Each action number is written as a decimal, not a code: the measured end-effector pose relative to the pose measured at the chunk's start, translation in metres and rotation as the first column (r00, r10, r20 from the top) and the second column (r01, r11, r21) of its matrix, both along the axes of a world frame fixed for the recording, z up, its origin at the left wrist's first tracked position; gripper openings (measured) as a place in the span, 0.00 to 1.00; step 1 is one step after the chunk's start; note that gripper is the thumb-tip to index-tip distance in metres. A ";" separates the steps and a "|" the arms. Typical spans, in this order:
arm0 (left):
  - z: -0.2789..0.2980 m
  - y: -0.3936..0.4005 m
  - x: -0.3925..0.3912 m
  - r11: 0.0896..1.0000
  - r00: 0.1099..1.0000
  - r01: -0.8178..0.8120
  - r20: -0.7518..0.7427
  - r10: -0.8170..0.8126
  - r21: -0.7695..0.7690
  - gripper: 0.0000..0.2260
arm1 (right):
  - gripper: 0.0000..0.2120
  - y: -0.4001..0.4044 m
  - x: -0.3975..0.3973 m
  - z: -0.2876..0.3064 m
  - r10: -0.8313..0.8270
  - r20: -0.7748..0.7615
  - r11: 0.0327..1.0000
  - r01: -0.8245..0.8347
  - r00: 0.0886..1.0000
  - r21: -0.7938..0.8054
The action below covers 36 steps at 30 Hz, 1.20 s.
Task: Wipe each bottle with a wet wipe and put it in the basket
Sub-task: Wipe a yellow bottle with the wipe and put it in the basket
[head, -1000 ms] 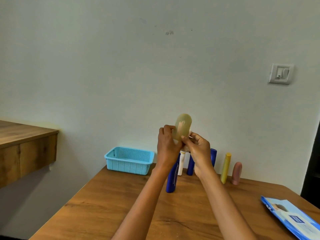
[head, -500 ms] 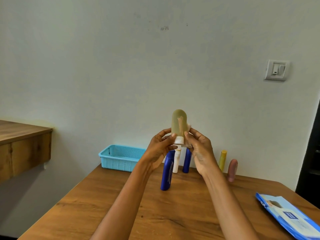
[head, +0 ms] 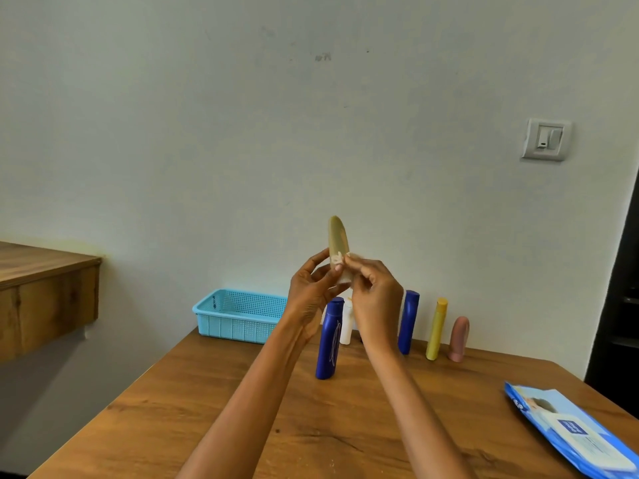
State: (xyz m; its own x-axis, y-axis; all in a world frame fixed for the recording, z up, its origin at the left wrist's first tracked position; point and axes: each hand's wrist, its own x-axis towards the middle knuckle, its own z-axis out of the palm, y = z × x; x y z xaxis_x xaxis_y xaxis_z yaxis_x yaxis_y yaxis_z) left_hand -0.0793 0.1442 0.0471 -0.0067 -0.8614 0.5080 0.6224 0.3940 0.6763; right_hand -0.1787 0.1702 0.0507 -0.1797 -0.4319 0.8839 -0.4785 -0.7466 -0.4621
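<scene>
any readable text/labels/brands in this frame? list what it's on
No text reads clearly.
Wet wipe pack: dark blue label patch with white marks, and white characters at its left edge, both too blurred to read.
Front blue bottle: faint white printing, illegible.
Blue basket: small dark mark on the inner wall, too small to read.
Olive bottle in the hands: pale patch, no letters discernible.
Wall switch: no visible lettering.
</scene>
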 end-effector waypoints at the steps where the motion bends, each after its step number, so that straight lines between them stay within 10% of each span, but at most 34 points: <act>1: -0.003 0.000 -0.001 1.000 1.000 0.009 -0.011 -0.008 0.020 0.15 | 0.10 -0.001 -0.003 -0.001 0.021 0.012 1.000 -0.021 1.000 -0.001; 8: -0.003 0.004 -0.019 0.988 0.993 0.115 0.005 -0.116 0.099 0.21 | 0.09 -0.006 -0.026 0.004 0.066 0.136 0.998 -0.066 0.989 -0.006; 17: 0.000 -0.001 0.004 0.987 0.994 0.068 -0.097 -0.054 0.145 0.16 | 0.08 -0.003 -0.014 -0.008 0.066 -0.224 0.997 -0.073 0.972 -0.022; 23: -0.003 0.003 0.004 0.979 0.996 0.072 -0.071 -0.059 0.191 0.11 | 0.13 -0.006 -0.028 0.012 0.014 -0.003 0.999 -0.014 1.000 -0.043; 36: 0.008 0.003 0.011 0.987 0.990 0.118 -0.093 -0.108 0.109 0.14 | 0.12 0.001 -0.008 0.026 -0.051 -0.385 0.994 0.011 0.922 -0.106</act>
State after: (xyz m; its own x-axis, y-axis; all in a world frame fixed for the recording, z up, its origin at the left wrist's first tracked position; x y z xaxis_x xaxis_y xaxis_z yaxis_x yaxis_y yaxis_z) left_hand -0.0683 0.1477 0.0550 -0.0679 -0.9100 0.4091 0.7169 0.2406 0.6543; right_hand -0.1866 0.1710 0.0765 0.1723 -0.3379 0.9253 -0.6286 -0.7609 -0.1608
